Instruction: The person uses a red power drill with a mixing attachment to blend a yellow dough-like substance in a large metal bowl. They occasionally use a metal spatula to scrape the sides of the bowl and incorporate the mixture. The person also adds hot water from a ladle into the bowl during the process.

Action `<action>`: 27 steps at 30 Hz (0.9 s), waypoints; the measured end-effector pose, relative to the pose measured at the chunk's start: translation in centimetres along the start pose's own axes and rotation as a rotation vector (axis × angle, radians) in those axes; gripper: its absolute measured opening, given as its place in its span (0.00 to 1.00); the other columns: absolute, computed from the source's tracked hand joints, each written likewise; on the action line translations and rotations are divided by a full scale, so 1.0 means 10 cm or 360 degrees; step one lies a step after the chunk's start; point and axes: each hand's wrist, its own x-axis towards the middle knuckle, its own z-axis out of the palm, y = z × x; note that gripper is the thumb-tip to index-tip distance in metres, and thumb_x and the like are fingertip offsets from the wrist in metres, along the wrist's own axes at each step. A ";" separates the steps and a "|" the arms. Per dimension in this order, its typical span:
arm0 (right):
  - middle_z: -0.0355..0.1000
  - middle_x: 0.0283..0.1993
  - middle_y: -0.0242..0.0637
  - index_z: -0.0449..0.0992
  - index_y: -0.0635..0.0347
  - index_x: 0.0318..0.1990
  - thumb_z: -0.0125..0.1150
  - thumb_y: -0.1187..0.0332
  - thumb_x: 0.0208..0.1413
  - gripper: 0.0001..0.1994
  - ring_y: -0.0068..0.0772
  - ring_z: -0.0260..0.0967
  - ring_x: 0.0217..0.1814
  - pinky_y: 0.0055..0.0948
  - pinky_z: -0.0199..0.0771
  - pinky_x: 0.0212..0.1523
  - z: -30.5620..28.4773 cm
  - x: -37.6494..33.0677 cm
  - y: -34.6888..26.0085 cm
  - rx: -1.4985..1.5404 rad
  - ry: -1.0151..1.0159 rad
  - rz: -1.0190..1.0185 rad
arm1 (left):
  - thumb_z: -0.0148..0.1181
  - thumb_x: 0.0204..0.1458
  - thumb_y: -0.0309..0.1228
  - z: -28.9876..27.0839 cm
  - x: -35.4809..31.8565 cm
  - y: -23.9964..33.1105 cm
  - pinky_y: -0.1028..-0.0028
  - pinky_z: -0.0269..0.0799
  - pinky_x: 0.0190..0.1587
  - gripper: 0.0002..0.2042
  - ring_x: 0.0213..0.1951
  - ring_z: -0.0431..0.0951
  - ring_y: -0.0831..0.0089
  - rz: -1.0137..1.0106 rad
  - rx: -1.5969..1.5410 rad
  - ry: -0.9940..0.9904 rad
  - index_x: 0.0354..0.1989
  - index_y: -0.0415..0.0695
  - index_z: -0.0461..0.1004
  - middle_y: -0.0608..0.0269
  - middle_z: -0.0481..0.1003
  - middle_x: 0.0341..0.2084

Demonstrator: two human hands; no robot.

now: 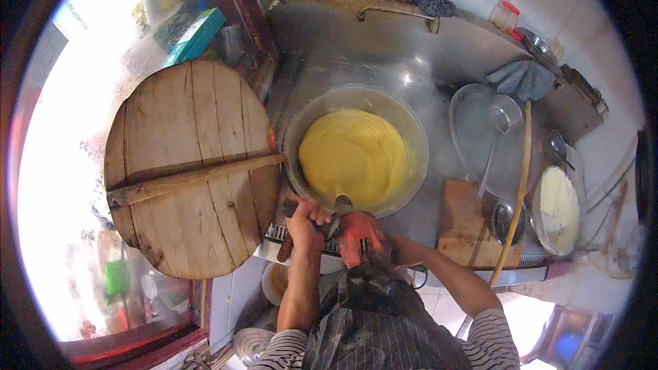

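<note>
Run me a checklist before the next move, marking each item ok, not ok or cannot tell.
1. Left hand closed around the dark handle: ok.
2. Right hand holding firmly: cannot tell; the red covering hides its fingers.
3. Pot uncovered: ok; the round wooden lid is off to its left.
4. Yellow mixture below the rim: ok.
5. Mixture even all through: cannot tell; only its swirled surface shows.
6. Wooden board free of other things: not ok; the long pole crosses over it in this view.
</note>
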 end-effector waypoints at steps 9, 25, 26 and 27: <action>0.68 0.52 0.37 0.66 0.58 0.53 0.59 0.52 0.49 0.27 0.35 0.66 0.49 0.34 0.68 0.48 0.25 -0.24 0.94 0.0232 0.0214 0.0252 | 0.47 0.40 0.16 0.36 -0.25 -0.37 0.70 0.56 0.15 0.08 0.10 0.57 0.72 -0.0108 0.0145 -0.0075 0.23 0.45 0.58 0.65 0.57 0.10; 0.67 0.50 0.34 0.62 0.58 0.55 0.65 0.53 0.45 0.31 0.32 0.65 0.52 0.37 0.68 0.51 -0.19 0.45 0.48 0.0606 0.0322 0.0297 | 0.47 0.41 0.17 0.63 0.50 -0.24 0.71 0.55 0.15 0.08 0.11 0.57 0.73 -0.0018 0.0154 -0.0336 0.22 0.46 0.58 0.64 0.58 0.11; 0.67 0.50 0.35 0.62 0.58 0.55 0.65 0.53 0.45 0.32 0.34 0.65 0.52 0.38 0.68 0.52 -0.21 0.47 0.42 0.0454 0.0369 0.0262 | 0.47 0.41 0.17 0.61 0.59 -0.28 0.71 0.55 0.15 0.08 0.11 0.57 0.73 -0.0017 0.0124 -0.0348 0.22 0.46 0.58 0.65 0.58 0.11; 0.67 0.50 0.36 0.62 0.58 0.55 0.64 0.52 0.45 0.32 0.36 0.65 0.52 0.39 0.67 0.52 -0.23 0.53 0.36 0.0302 0.0403 0.0215 | 0.47 0.41 0.18 0.57 0.67 -0.29 0.71 0.54 0.15 0.08 0.11 0.57 0.73 0.0000 0.0099 -0.0348 0.22 0.46 0.58 0.65 0.57 0.10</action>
